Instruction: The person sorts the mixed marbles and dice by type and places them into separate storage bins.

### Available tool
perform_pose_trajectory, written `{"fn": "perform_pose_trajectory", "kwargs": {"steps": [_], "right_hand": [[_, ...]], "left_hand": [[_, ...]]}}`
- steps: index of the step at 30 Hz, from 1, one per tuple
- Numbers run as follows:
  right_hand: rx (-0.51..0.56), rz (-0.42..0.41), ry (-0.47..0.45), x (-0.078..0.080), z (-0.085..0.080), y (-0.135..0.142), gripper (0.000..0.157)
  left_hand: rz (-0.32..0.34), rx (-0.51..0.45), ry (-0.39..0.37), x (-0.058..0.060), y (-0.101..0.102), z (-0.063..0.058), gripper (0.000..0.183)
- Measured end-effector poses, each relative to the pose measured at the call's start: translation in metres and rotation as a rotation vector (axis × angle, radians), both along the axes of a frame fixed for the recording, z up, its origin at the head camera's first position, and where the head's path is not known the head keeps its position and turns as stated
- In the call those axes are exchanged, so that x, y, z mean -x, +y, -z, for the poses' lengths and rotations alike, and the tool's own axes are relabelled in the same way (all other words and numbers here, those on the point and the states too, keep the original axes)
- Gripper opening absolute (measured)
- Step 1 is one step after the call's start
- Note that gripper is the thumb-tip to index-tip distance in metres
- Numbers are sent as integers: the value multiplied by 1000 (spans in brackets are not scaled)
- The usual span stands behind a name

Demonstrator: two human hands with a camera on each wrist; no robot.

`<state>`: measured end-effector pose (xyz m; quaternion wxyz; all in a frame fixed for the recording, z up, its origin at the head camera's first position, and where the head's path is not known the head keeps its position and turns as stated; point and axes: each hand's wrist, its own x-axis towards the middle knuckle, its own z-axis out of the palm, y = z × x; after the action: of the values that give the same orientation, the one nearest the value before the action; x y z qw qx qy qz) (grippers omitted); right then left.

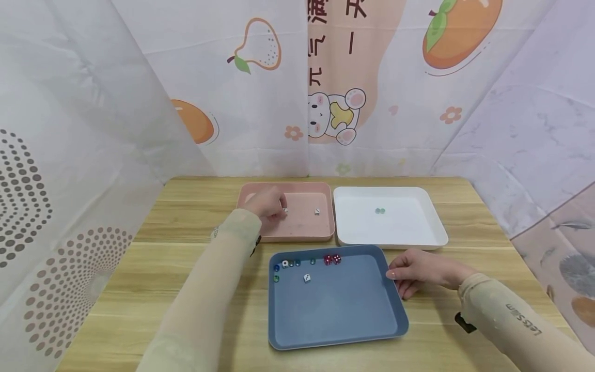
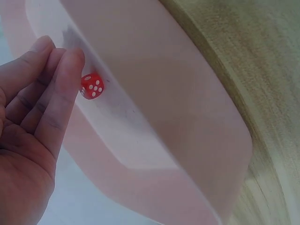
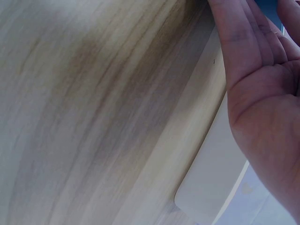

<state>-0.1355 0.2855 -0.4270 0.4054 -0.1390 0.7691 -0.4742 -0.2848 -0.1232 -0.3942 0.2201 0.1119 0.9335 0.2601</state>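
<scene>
My left hand (image 1: 268, 202) reaches into the pink tray (image 1: 302, 238), fingertips drawn together. Right at those fingertips shows a white die (image 1: 285, 211); I cannot tell whether it is pinched. Another white die (image 1: 317, 212) lies farther right in the tray. In the left wrist view a red die (image 2: 92, 86) with white dots appears just beyond the fingers. My right hand (image 1: 418, 271) grips the right rim of the blue tray (image 1: 339, 341), thumb over the edge and other fingers outside. Two red dice (image 1: 332, 259), a white die (image 1: 307, 278) and several glass beads (image 1: 276, 278) lie in it.
A white tray (image 1: 390, 243) stands beside the pink one and holds two pale green beads (image 1: 380, 211). All three trays rest on a wood-grain table (image 1: 186, 248). Printed curtains (image 1: 260, 113) hang behind and at both sides.
</scene>
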Motion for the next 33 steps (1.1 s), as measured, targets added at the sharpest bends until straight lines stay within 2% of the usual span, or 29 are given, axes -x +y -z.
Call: {"fn": "perform_pose_trajectory", "kwargs": {"steps": [11,21,30,33], "right_hand": [[-10,4,13,0,-1,-1,30],[-7,0,16,0,0,0,29],[13,6,8,1,3,1,29],[16,7,7,1,3,1,29]], "left_hand": [[3,31,22,6,0,7,10],[62,90,64,9,3,11,9],[-29,74,-19,10,6,12,7],[-37,81,-24,10,7,12,8]]}}
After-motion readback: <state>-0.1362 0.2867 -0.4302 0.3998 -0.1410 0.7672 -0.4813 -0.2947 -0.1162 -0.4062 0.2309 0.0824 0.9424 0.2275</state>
